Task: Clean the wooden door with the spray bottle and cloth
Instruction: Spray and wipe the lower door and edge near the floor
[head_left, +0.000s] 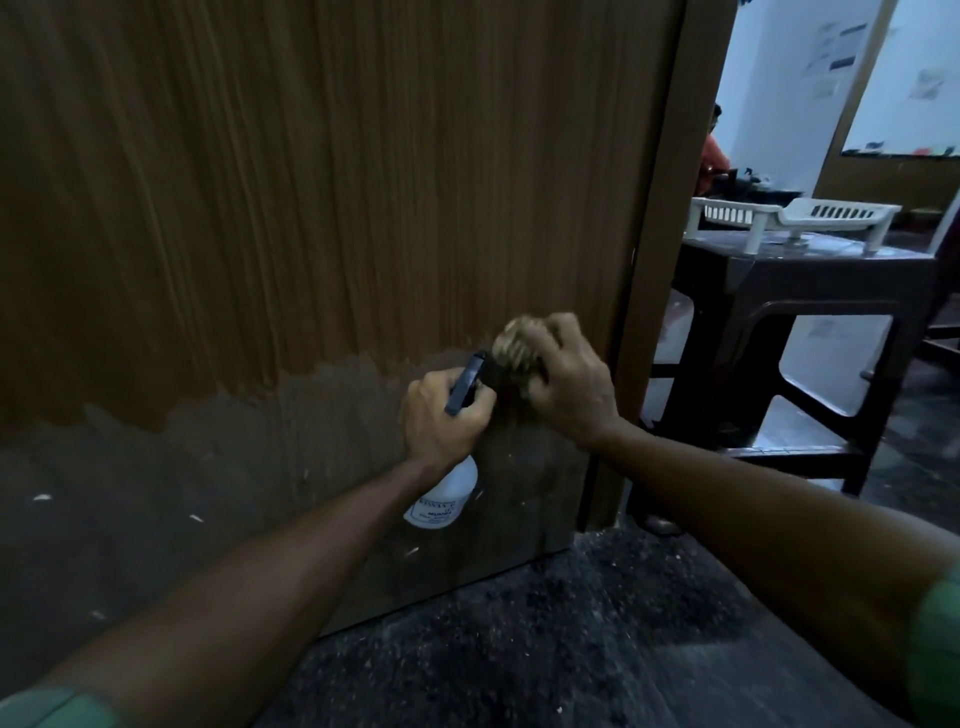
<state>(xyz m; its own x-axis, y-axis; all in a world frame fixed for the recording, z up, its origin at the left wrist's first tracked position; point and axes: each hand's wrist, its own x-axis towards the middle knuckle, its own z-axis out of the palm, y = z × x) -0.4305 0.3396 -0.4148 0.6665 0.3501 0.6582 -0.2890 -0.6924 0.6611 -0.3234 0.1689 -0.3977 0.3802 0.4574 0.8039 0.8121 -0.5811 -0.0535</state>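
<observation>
the cloth (517, 349) is smeared by motion blur, so its weave and colour pattern cannot be read, and the right hand (569, 387) covers its lower right part. the left hand (441, 421) hides the neck of the spray bottle (441, 499); the print on its label is too small and soft to read. the nozzle end is lost against the cloth, so whether they touch cannot be told. the wooden door (311, 208) runs off the top and left edges. a person (712, 156) in the far room is mostly hidden behind the door's edge. papers on the far wall (841, 47) are too blurred to read. the table (810, 280) is cut off at the right edge.
</observation>
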